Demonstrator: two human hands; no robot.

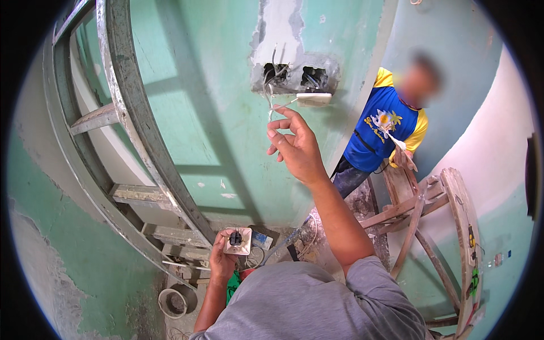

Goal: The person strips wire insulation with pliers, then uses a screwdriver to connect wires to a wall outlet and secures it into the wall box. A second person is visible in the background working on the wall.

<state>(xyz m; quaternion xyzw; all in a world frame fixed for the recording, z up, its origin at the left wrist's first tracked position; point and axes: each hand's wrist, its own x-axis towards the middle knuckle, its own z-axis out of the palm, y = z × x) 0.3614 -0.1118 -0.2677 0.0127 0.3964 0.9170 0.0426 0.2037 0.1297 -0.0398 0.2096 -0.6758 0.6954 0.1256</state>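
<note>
White wires [271,93] dangle loose out of the left wall box [276,73], pinched at their ends. Square socket plate [237,241], pale with a dark centre, is held low, face up.

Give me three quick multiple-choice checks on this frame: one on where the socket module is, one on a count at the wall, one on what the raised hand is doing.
1. Where is the socket module?
A. In the left hand, held low
B. Mounted in the wall
C. On the wooden ladder

2. How many open box holes show in the wall patch?
A. One
B. Two
C. Four

3. What is the right hand doing?
A. Resting flat on the wall
B. Gripping a hammer
C. Raised, fingers pinching thin wires hanging from the wall

Answers:
1 A: the beige square module sits in the left hand's fingers, well below the holes.
2 B: two dark holes lie side by side, with a white plate just under the right one.
3 C: fingertips meet at the wires below the left hole.
</note>
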